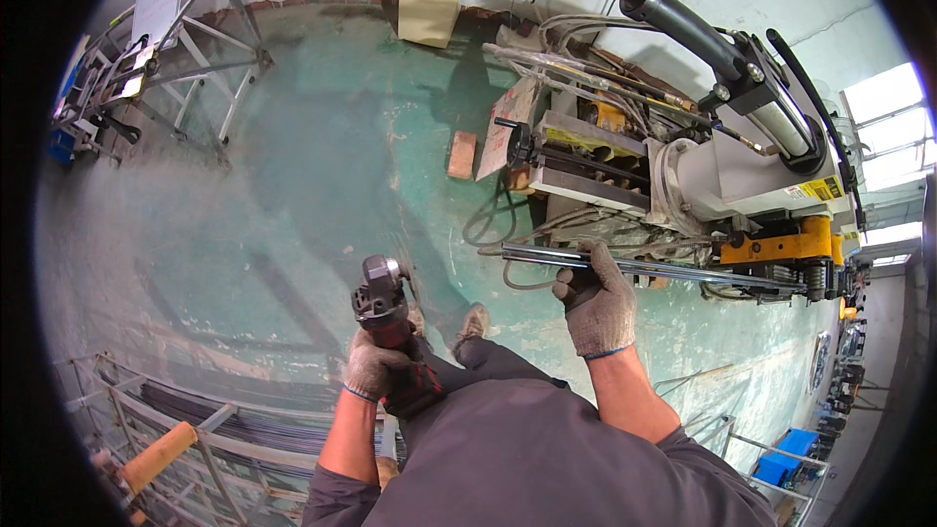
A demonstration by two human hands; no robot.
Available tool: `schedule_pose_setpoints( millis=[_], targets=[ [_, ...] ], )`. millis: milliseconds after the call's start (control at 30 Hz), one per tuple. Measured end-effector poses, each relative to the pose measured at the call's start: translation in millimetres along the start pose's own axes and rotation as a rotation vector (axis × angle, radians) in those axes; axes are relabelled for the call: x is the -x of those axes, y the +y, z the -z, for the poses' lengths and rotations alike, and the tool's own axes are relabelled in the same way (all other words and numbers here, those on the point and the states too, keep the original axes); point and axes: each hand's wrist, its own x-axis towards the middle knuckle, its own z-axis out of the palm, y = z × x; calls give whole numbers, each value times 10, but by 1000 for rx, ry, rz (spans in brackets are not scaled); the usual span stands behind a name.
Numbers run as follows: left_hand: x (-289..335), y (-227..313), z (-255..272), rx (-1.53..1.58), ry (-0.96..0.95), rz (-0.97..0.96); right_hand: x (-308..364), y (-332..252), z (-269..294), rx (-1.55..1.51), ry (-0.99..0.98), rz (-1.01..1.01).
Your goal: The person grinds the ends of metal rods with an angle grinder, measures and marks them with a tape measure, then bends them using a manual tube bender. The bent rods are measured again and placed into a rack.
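Note:
My left hand [374,367], in a knitted work glove, is closed around the body of a black and dark red angle grinder [382,304]. The grinder's head points away from me, and its disc edge shows at the right of the head. My right hand [600,314], gloved in grey, grips a bundle of long shiny metal rods [537,255] near their left end. From the hand the rods run to the right, past the near side of a large machine [717,171]. Their far end lies near the machine's orange bracket [781,246].
Hoses and cables [508,224] hang from the machine and lie on the green floor [312,185]. A brick [462,154] sits beside a leaning board [509,127]. Metal racks [210,420] stand at the lower left, and a frame [210,63] at the upper left. Blue bins [786,457] are at lower right.

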Motion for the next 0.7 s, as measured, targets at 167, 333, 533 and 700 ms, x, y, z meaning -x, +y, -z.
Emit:
schedule_pose_setpoints(
  millis=[167, 333, 533, 700],
  targets=[
    [-65, -14, -192, -71, -69, 44, -27, 16, 22, 17, -26, 12],
    [-233, -93, -308, -364, -105, 68, -12, 9, 1, 52, -1, 30],
    [-324, -34, -429, -291, -230, 92, 19, -75, -121, 107, 67, 19],
    [-281, 126, -569, -207, -250, 49, 3, -113, -151, 104, 101, 10]
  ],
)
